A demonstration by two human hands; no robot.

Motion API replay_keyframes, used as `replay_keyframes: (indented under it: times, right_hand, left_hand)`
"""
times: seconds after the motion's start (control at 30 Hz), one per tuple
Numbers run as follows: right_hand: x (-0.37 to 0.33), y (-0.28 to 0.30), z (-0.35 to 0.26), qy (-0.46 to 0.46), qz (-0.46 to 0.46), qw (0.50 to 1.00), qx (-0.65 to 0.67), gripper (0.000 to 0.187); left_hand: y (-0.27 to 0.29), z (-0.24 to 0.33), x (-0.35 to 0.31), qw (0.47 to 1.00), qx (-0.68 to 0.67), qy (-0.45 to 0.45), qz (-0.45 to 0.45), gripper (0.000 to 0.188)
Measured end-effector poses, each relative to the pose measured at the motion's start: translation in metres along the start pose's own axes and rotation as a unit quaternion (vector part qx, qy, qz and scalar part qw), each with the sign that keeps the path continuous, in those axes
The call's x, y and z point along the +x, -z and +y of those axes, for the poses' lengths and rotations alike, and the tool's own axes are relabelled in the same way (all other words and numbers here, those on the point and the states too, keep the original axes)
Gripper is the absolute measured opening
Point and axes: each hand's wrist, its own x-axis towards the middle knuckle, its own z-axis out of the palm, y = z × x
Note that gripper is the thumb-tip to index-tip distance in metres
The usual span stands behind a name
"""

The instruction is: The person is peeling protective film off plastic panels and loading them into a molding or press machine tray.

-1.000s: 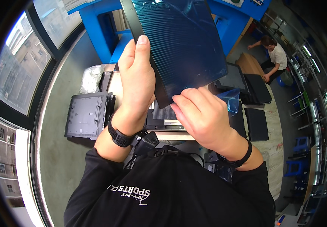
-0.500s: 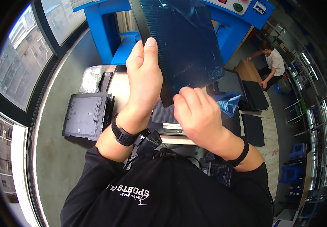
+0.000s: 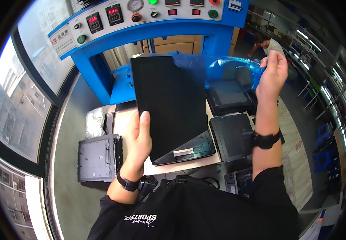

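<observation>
A flat black panel (image 3: 169, 104) is held up in front of me, tilted, by my left hand (image 3: 141, 134), with the thumb on its face at the left edge. Thin clear-blue protective film (image 3: 233, 64) is partly peeled off it and stretches out to the right. The film's far end is pinched between the fingers of my right hand (image 3: 274, 74), raised at the right. Partly covered by the panel, a black plastic housing (image 3: 200, 149) with a pale strip lies on the table.
A blue machine (image 3: 89, 76) with a control panel stands across the back. Grey plastic frames (image 3: 97, 158) are stacked at left, near a clear plastic bag (image 3: 96, 122). Dark panels (image 3: 233, 136) and a black tray (image 3: 229, 98) lie at right. Another person (image 3: 272, 46) is at far right.
My right hand has swung up and right, drawing the blue film off most of the panel and baring its matte black face. The panel has come lower, toward the table.
</observation>
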Motion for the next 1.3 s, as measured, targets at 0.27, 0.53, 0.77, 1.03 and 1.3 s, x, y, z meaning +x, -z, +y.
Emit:
replay_keyframes:
  times: [0.27,0.53,0.77,1.03,1.3]
  right_hand:
    - [0.041,0.082,-0.005,0.072,0.068,0.973,-0.21,0.055]
    - [-0.013,0.218,-0.012,-0.161,0.101,0.962,-0.197,0.038]
    - [-0.391,0.34,0.004,-0.593,0.15,0.683,-0.398,0.053]
    - [-0.555,0.298,0.241,-0.669,0.208,0.697,-0.154,0.026]
    - [-0.486,0.157,0.32,-0.637,0.056,0.761,-0.108,0.026]
  left_hand:
    - [0.051,0.028,-0.021,0.996,0.018,0.077,-0.032,0.027]
    - [0.113,0.006,0.018,0.984,0.018,0.141,0.106,0.027]
    - [0.156,-0.014,0.052,0.979,0.006,0.119,0.164,0.039]
    - [0.128,-0.026,0.06,0.961,0.216,0.044,0.167,0.048]
    - [0.198,-0.086,0.048,0.936,0.329,-0.02,0.119,0.05]
